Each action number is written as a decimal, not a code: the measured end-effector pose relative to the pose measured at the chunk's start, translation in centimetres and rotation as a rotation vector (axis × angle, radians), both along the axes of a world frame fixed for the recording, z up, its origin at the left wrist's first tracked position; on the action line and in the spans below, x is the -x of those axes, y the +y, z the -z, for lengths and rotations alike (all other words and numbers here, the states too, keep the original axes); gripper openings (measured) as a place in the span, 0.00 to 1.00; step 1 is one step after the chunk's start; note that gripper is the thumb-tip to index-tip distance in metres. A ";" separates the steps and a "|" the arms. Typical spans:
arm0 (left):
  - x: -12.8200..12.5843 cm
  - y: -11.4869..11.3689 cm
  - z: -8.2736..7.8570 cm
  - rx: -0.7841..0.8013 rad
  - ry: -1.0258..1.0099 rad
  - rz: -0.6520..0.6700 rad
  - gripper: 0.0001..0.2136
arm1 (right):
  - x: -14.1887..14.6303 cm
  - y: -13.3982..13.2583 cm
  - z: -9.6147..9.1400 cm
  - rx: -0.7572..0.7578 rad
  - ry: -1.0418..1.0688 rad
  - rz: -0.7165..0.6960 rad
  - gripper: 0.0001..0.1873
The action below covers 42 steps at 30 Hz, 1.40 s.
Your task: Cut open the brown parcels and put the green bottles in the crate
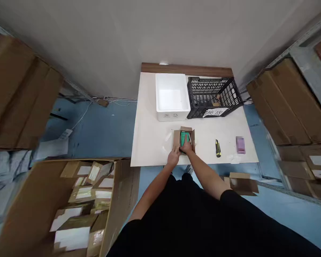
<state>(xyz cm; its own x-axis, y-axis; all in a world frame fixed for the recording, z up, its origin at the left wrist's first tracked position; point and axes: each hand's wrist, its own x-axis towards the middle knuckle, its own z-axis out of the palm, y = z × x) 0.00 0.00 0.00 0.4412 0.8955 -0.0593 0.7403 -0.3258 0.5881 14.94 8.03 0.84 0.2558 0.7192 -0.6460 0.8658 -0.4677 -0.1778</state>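
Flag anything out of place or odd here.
A white scrap lies at the front edge of the table, looking like litter. An open carton sits on the floor to the right, flaps splayed, as if discarded. The purple item is pixelated, so I can't judge it.

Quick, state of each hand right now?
Left hand: at the near-left corner of the small open box; grip unclear.
Right hand: reaching into that box, on the green item; can't tell if closed.
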 end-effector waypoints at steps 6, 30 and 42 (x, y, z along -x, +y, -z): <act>-1.0 -1.1 0.4 0.041 -0.025 0.023 0.15 | -0.5 -1.3 0.7 0.040 0.017 0.001 0.65; 1.1 0.8 1.3 -0.040 -0.049 -0.262 0.13 | 2.0 -0.8 -5.1 -0.397 0.224 0.035 0.61; 3.9 0.5 2.9 -0.105 -0.185 -0.313 0.10 | 0.5 0.2 -3.4 -0.591 0.796 0.247 0.68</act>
<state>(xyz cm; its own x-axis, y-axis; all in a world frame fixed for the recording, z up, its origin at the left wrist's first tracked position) -3.86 0.54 -2.90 0.1402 0.9855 0.0954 0.6979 -0.1667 0.6966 14.41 8.25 4.29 0.0914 0.9633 -0.2526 0.2871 -0.2684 -0.9195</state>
